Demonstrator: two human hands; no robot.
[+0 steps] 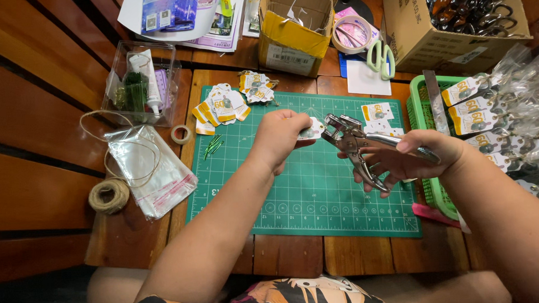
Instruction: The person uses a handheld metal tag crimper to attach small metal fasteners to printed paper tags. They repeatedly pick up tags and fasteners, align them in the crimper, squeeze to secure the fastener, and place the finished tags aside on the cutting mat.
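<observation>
- At 3 o'clock a green plastic basket (pixel 418 111) holds finished tags sealed in clear bags (pixel 492 114); a metal ruler (pixel 435 100) leans on its rim.
- At 1 o'clock an open cardboard box (pixel 422 39) is full of dark metal clips (pixel 466 3).
- At 12 o'clock a smaller cardboard box (pixel 293 38) with yellow tape stands open; you cannot tell what is inside beyond a bit of thread.
- At 10 o'clock a clear plastic tray (pixel 140 84) holds a white tube and small green and purple pieces.
- You work over a green cutting mat (pixel 320 192) on a dark wooden slat table (pixel 38 119).
- Loose tags (pixel 225 105) lie fanned at the mat's 11 o'clock corner; a tape roll (pixel 352 33) and pale green scissors (pixel 379 59) lie beyond the mat.
- A twine ball (pixel 109 196) and empty clear bags (pixel 152 169) lie at 9 o'clock.
- Your left hand (pixel 278 138) pinches a small scalloped tag (pixel 311 129) between thumb and fingertips, above the mat's centre.
- Your right hand (pixel 412 157) is wrapped around the handles of a metal hole punch (pixel 357 144), fingers curled, forefinger along the upper handle.
- The punch head sits at the tag's 3 o'clock edge, just touching it; its jaws look parted.
</observation>
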